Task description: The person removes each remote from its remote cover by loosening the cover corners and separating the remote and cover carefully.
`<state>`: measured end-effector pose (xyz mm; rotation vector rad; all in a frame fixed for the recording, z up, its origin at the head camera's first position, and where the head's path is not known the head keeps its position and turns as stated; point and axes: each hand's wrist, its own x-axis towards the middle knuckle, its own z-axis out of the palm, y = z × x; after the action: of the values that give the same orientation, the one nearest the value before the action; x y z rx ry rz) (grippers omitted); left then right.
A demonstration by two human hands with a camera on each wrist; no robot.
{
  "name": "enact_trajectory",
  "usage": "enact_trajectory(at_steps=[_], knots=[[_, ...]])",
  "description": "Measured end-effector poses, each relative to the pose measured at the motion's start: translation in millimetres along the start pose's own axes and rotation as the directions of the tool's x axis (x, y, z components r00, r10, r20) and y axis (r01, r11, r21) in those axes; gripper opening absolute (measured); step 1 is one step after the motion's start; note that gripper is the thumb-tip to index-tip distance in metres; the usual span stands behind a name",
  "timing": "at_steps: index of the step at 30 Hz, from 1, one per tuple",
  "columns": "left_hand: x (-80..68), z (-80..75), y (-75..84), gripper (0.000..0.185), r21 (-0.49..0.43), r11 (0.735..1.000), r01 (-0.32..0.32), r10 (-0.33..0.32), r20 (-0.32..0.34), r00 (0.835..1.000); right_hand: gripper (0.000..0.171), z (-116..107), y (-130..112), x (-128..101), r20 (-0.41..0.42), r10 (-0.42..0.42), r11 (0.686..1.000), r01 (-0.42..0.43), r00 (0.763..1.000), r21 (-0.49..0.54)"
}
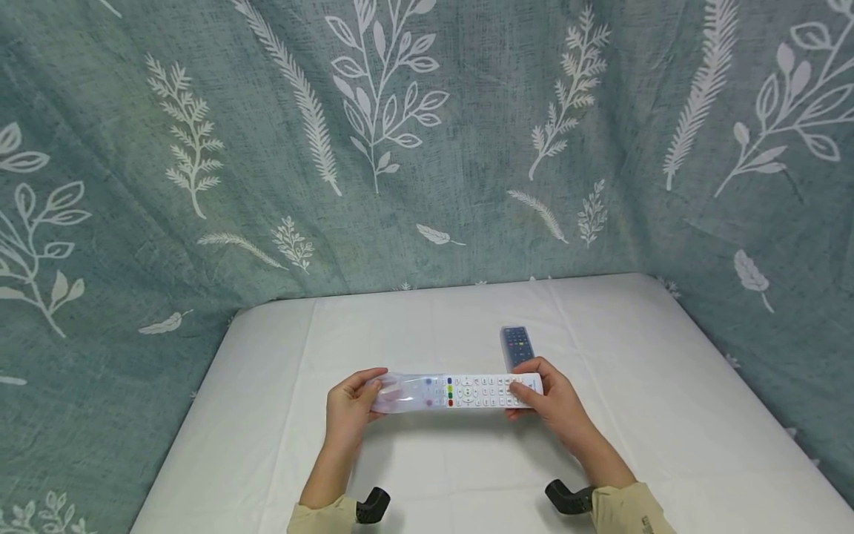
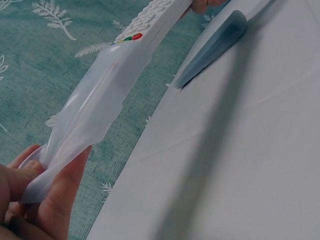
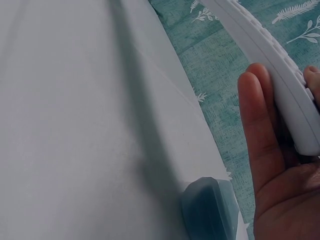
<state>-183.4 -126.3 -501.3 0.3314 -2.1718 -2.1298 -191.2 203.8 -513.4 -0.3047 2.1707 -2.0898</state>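
Note:
A white remote control (image 1: 477, 391) with rows of buttons is held level above the table. Its left portion sits inside a translucent plastic sleeve (image 1: 407, 393), whose loose end extends past the remote. My left hand (image 1: 347, 415) pinches that loose end between thumb and fingers; the left wrist view shows the sleeve (image 2: 95, 100) drawn out and creased there. With thumb on the button face and fingers beneath, my right hand (image 1: 557, 404) grips the remote's bare right end. In the right wrist view, the remote's smooth underside (image 3: 270, 60) faces the fingers.
A second, dark remote (image 1: 517, 345) in a bluish cover lies on the white-covered table (image 1: 427, 475), just behind my right hand, which hides its near end. Patterned green cloth (image 1: 467, 185) rises at the back and sides. Black wrist mounts (image 1: 567, 498) jut from the sleeves.

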Motion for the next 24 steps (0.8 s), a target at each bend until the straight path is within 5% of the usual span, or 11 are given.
enact_trajectory(at_steps=[24], knots=[[-0.1, -12.1, 3.6, 0.022, 0.019, 1.000, 0.014, -0.013, -0.035, 0.999, 0.028, 0.3, -3.1, -1.6, -0.021, -0.002, 1.000, 0.002, 1.000, -0.020]])
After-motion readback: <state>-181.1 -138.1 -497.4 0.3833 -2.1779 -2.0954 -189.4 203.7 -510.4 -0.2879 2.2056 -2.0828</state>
